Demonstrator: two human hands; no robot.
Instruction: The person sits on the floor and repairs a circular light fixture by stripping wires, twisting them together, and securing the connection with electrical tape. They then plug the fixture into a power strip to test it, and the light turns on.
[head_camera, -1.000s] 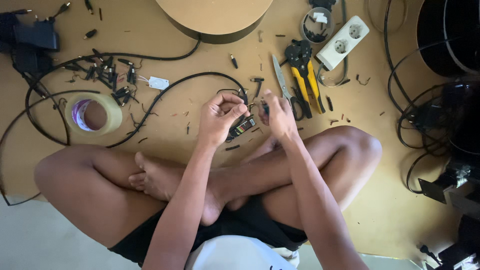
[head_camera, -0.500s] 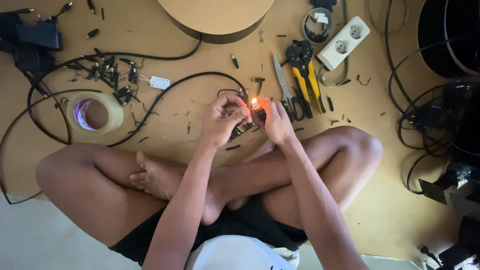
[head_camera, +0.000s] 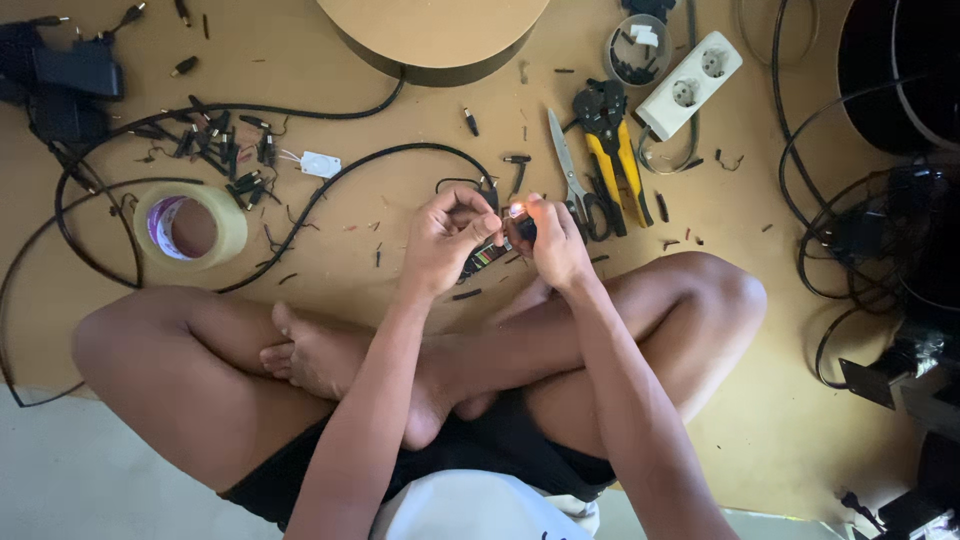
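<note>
Head view: left hand (head_camera: 445, 240) pinching the end of a thin black cable (head_camera: 330, 190), fingers closed on it, right beside the right hand (head_camera: 555, 245). Right hand clenched around a dark lighter (head_camera: 524, 230), thumb on top, small flame (head_camera: 516, 209) lit between the two hands. A second ago no flame there; half a second ago already burning, so likely heat now going onto the cable tip. Left of the hands: roll of clear tape (head_camera: 190, 225) and a scatter of black connectors (head_camera: 225, 150). Right of the hands: scissors (head_camera: 568, 180), yellow-handled crimping pliers (head_camera: 618, 150), then a white power strip (head_camera: 690, 85). Crossed bare legs just below the hands.
</note>
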